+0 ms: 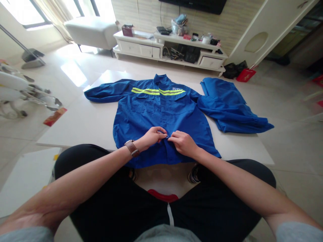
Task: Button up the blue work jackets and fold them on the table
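Note:
A blue work jacket [141,121] with yellow-and-grey reflective stripes across the chest lies spread face up, collar away from me. My left hand [154,137], with a brown-strapped watch on its wrist, pinches the jacket's front placket low down. Close beside it, my right hand [182,143] pinches the same front edge from the other side. A small pale spot, perhaps a button, shows between the fingertips; its details are too small to make out. The jacket's hem hangs over the near edge of the white table [75,124].
Folded blue cloth [222,90] lies at the table's right, partly under the jacket's sleeve. Beyond stand a white TV cabinet [138,50] and a grey upholstered bench [92,32]. A red bag [246,74] is on the floor at the back right.

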Tool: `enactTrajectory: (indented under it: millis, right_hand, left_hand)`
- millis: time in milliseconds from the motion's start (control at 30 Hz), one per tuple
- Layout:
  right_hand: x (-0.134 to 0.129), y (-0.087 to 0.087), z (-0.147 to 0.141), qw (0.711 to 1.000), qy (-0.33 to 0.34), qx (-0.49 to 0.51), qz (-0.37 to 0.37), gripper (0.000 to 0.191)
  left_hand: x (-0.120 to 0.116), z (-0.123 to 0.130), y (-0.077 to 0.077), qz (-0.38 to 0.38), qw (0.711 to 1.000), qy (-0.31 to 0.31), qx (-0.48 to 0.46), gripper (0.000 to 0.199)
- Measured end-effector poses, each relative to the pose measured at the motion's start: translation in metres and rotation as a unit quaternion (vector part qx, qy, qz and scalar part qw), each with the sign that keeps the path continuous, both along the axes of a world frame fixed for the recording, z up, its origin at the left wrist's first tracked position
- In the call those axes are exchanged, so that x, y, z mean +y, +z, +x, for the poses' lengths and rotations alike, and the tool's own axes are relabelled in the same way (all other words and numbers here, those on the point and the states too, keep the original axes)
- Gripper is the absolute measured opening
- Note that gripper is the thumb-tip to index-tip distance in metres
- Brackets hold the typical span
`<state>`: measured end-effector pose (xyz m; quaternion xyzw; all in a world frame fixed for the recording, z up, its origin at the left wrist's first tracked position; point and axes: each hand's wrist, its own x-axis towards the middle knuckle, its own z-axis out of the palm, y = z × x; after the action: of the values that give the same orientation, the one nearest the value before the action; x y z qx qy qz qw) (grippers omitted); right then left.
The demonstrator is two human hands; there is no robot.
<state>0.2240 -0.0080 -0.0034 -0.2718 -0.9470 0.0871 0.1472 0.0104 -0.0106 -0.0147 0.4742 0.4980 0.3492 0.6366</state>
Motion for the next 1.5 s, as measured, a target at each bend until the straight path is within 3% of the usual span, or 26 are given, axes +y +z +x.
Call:
enactTrajectory:
  millis: [100, 167, 300, 533, 633, 767, 833, 900, 967, 1033, 1233, 1500]
  right_hand:
    - [0.001, 0.000, 0.000, 1.000, -0.010, -0.007, -0.025, 0.027]
    - [0.001, -0.001, 0.000, 0.998, -0.005, -0.032, -0.050, 0.025]
    - [0.003, -0.005, 0.002, 0.991, 0.008, -0.087, -0.102, 0.019]
    - [0.007, 0.010, 0.006, 0.961, 0.081, -0.069, -0.257, 0.019]
    - [0.006, 0.016, 0.005, 0.944, 0.069, -0.040, -0.319, 0.022]
    - [0.005, 0.009, 0.001, 0.967, 0.002, 0.029, -0.255, 0.028]
    - [0.003, 0.002, 0.000, 0.982, 0.000, 0.011, -0.190, 0.029]
    - [0.001, -0.005, 0.000, 0.990, 0.007, -0.028, -0.141, 0.025]
    - [0.000, -0.009, 0.000, 0.992, 0.004, -0.057, -0.114, 0.019]
    - [-0.001, -0.010, -0.001, 0.992, -0.009, -0.071, -0.104, 0.014]
    - [0.005, -0.012, -0.002, 0.986, -0.118, -0.030, -0.114, 0.017]
    - [0.016, -0.025, -0.004, 0.951, -0.203, 0.112, -0.203, 0.020]
  left_hand:
    - [0.003, -0.001, 0.001, 0.021, 0.998, 0.018, 0.051, 0.021]
    - [0.004, -0.005, 0.003, 0.086, 0.988, 0.013, 0.131, 0.017]
    - [0.002, -0.017, 0.009, 0.249, 0.906, -0.094, 0.329, 0.006]
    - [-0.015, -0.019, 0.012, 0.200, 0.861, -0.268, 0.384, 0.015]
    - [-0.022, -0.014, 0.013, 0.186, 0.857, -0.310, 0.366, 0.016]
    - [-0.022, -0.009, 0.019, 0.139, 0.846, -0.377, 0.352, 0.017]
    - [-0.018, -0.008, 0.022, 0.155, 0.843, -0.363, 0.366, 0.018]
    - [-0.014, -0.010, 0.024, 0.219, 0.847, -0.298, 0.382, 0.013]
    - [-0.011, -0.012, 0.023, 0.292, 0.842, -0.231, 0.390, 0.012]
    - [-0.010, -0.015, 0.020, 0.331, 0.832, -0.204, 0.395, 0.020]
    - [-0.001, -0.015, 0.006, 0.301, 0.821, -0.190, 0.446, 0.018]
    - [0.020, -0.005, -0.018, 0.259, 0.854, -0.101, 0.439, 0.025]
